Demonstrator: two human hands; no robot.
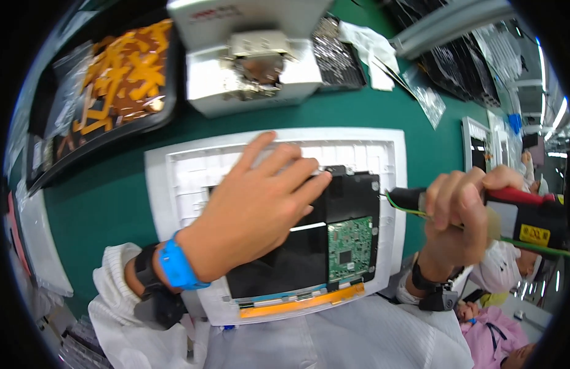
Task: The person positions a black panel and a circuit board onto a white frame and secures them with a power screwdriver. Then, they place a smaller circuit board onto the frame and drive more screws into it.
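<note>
Now my left hand (254,212) lies spread flat on the black panel (303,246), while my right hand (457,212), beside it, grips the electric screwdriver (518,215). If it slips, I think its tip may scratch the green circuit board (350,248).

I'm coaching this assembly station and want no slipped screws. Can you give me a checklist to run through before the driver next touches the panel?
1. Left hand flat on the black panel, steadying it: ok.
2. Right hand gripping the electric screwdriver: ok.
3. Driver tip seated on a screw: cannot tell, the hand hides it.
4. White frame lying flat on the green mat: ok.
5. Left fingers clear of the green circuit board: ok.
</note>
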